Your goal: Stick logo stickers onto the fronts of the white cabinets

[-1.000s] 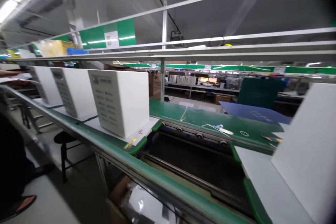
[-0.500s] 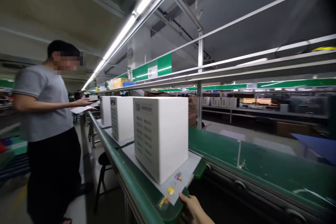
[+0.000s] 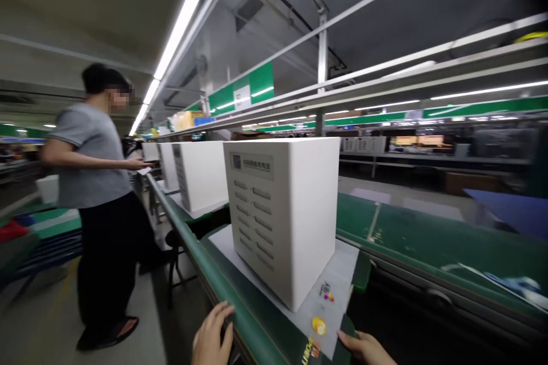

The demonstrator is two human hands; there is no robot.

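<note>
In the head view we see our left hand [image 3: 212, 337] at the bottom edge, fingers [image 3: 222, 315] loosely curled and resting against the green side rail [image 3: 201, 265] of the conveyor, with nothing gripped inside it. Our right hand [image 3: 366, 348] comes in at the lower right, its fingers [image 3: 346, 339] stretched forward and touching the near corner of the green pallet board [image 3: 331, 348]; whether they pinch that edge or only press on it we cannot tell. On the board lies a white sheet [image 3: 338, 282] with small coloured stickers, and on the sheet stands a white cabinet [image 3: 285, 214], upright, its slotted face turned toward us, just beyond both hands. Behind it 3 more white cabinets [image 3: 201, 174] stand in a row along the same line. To the left a person in a grey T-shirt [image 3: 96, 154] and black trousers stands beside the line, one hand near a paper. Right of the cabinet runs a green belt surface [image 3: 428, 239], with a blue sheet [image 3: 509, 211] farther off.
</note>
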